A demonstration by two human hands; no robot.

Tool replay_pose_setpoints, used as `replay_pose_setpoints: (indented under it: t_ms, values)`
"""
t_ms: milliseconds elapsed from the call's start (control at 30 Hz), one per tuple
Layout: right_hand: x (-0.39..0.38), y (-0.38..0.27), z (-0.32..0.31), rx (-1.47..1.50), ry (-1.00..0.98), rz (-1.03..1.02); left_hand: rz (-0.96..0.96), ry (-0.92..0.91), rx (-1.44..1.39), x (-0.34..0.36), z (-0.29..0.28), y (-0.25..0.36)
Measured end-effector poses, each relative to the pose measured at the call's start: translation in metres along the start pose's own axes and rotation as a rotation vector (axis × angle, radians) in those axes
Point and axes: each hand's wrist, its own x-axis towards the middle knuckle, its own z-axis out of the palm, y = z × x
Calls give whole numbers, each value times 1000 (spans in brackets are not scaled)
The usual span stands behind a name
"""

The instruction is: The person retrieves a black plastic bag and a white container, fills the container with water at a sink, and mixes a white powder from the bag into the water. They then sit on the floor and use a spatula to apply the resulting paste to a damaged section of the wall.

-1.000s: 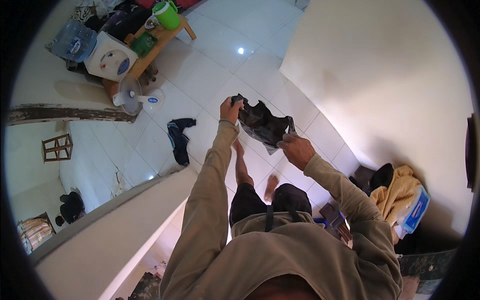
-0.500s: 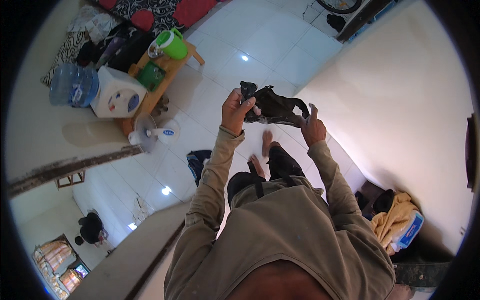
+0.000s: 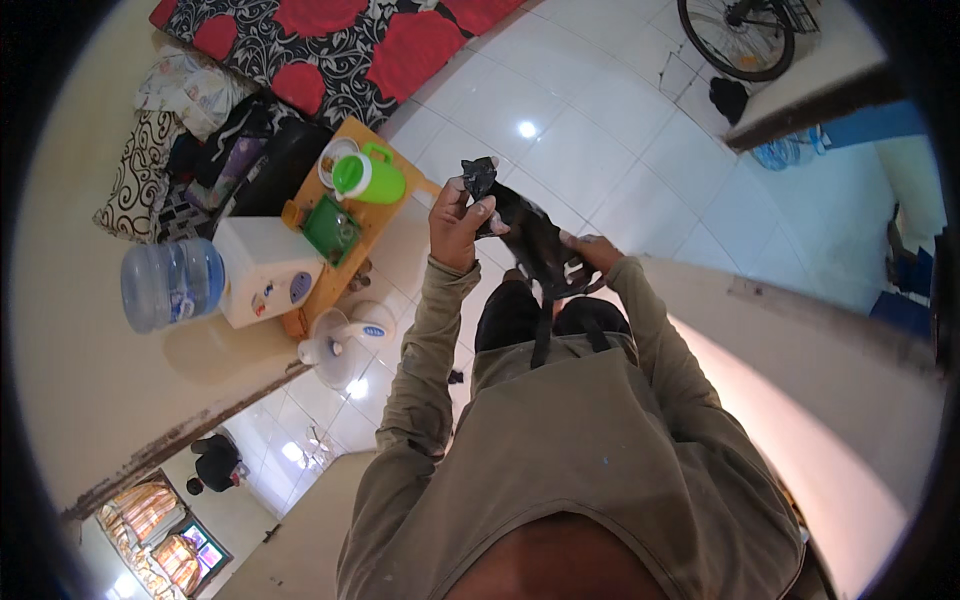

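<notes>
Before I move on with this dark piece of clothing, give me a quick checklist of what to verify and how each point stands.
1. Left hand grips the dark garment at its upper corner: ok.
2. Right hand holds the garment's lower end: ok; exact finger grip cannot tell.
3. Garment held up off the white tiled floor: ok.
4. Garment spread flat: not ok, it hangs bunched between the hands.
5. Clear of the green jug on the wooden table: ok, it stands off to the left.
</notes>
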Motion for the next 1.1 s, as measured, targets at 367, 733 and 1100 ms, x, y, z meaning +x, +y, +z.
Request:
replay_pose_setpoints:
  t_ms: [367, 733, 1100]
  values:
    - [101, -305, -184, 357, 337, -695, -119, -106, 204, 353, -17, 19]
    - [158, -541, -444, 104, 519, -879, 120, -380, 624, 710, 83, -46]
    - [245, -744, -688, 332, 600, -766, 169, -490, 565, 1047, 240, -82]
